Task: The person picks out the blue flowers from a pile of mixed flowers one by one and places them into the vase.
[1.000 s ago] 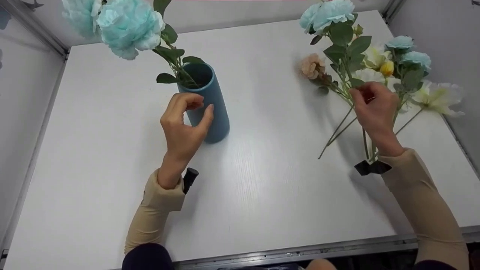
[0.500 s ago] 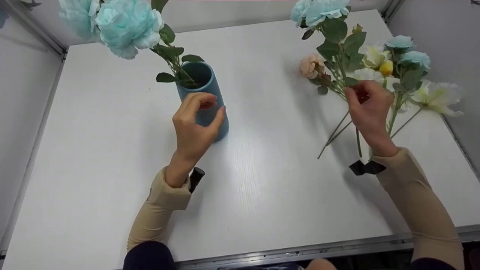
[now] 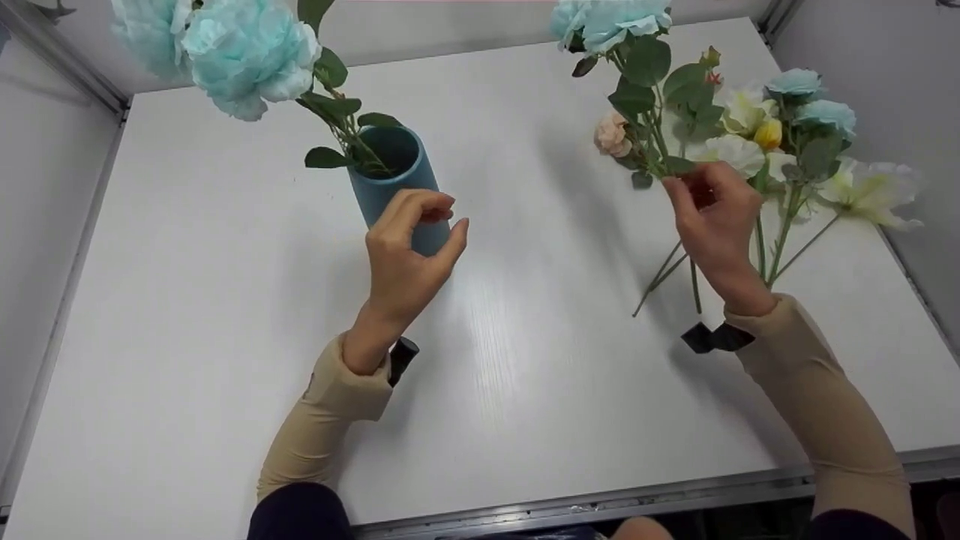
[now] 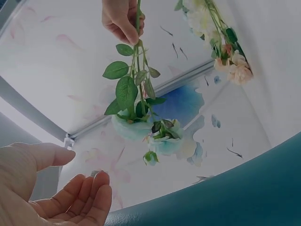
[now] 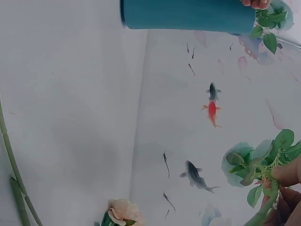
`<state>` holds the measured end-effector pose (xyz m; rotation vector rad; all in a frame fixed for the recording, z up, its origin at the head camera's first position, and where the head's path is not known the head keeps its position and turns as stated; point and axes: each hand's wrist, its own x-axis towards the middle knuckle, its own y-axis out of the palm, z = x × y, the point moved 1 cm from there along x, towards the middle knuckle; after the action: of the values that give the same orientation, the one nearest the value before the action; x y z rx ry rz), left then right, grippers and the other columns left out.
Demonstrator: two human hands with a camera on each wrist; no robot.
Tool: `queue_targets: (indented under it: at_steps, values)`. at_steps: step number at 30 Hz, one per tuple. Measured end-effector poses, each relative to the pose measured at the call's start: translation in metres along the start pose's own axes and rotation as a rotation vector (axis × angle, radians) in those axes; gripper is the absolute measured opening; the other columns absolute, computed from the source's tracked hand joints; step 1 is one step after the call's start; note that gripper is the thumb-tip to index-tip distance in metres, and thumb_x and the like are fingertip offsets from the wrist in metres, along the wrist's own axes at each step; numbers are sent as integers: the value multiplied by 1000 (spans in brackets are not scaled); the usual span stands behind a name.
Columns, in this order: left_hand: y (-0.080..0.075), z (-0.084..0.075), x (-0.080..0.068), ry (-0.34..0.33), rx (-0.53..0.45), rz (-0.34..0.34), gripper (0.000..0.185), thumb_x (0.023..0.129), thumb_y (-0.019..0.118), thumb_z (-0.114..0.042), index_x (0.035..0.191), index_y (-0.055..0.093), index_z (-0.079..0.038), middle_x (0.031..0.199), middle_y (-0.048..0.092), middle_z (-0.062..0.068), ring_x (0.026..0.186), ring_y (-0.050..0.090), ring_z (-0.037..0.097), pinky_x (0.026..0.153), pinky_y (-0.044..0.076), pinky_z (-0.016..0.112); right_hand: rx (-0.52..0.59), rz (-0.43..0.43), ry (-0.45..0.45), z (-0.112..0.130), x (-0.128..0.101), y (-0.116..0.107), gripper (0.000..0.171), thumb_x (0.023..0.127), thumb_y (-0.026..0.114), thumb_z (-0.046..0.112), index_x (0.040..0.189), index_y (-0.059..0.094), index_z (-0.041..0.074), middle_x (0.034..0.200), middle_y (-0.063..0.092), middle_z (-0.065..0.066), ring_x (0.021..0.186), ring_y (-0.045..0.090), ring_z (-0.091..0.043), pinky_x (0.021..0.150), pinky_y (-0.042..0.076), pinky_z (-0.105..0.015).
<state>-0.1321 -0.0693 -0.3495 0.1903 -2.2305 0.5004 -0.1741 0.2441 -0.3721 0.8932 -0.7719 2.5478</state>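
My right hand (image 3: pixel 716 225) pinches the stem of an artificial pale-blue flower (image 3: pixel 615 22), with green leaves just above the fingers and the stem's end hanging below. The left wrist view shows that hand (image 4: pixel 123 21) gripping the stem too. Near the blue vase (image 3: pixel 412 199), my left hand (image 3: pixel 409 247) is held with thumb and fingers apart and nothing between them, covering part of the vase's side. Another pale-blue flower (image 3: pixel 247 56) leans left out of the vase's mouth. In the right wrist view the vase (image 5: pixel 188 14) lies across the top.
On the table's right lie a peach flower (image 3: pixel 613 135), white flowers (image 3: pixel 739 154) with a yellow bud (image 3: pixel 769 135), and smaller blue flowers (image 3: pixel 825 114), stems pointing toward me. A metal rail (image 3: pixel 585 510) edges the white table (image 3: pixel 525 360); walls stand around it.
My right hand has moved left with the blue flower, away from the other flowers. My left hand has shifted right across the front of the vase, fingers still apart.
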Motion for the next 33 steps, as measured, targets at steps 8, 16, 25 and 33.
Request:
queue_targets:
  at_steps: [8, 16, 25, 33]
  values:
    - [8, -2, -2, 13, -1, 24, 20, 76, 72, 0, 94, 64, 4, 88, 63, 13, 79, 62, 20, 74, 52, 31, 20, 0, 15, 5, -3, 1, 11, 84, 67, 2, 81, 64, -8, 74, 54, 5, 60, 44, 0, 58, 35, -17]
    - [19, -4, -5, 12, -28, 61, 20, 76, 72, 0, 93, 64, 5, 88, 63, 13, 79, 61, 20, 73, 52, 29, 102, -37, 10, 15, -3, 9, 6, 82, 65, -5, 80, 63, -10, 73, 52, 8, 58, 41, -2, 55, 32, -19]
    - [33, -6, -7, 15, -57, 129, 16, 78, 70, 0, 92, 64, 4, 88, 63, 13, 79, 60, 19, 75, 51, 27, 239, -46, 0, 27, -3, 17, 3, 81, 63, -9, 82, 65, -7, 73, 53, 7, 56, 43, -6, 52, 34, -18]
    - [41, -6, -10, 18, -73, 154, 15, 79, 69, 0, 92, 64, 3, 88, 62, 13, 79, 60, 20, 74, 52, 28, 286, -24, 41, 35, -4, 21, 4, 82, 63, -8, 85, 64, -8, 72, 53, 6, 55, 43, -7, 51, 34, -18]
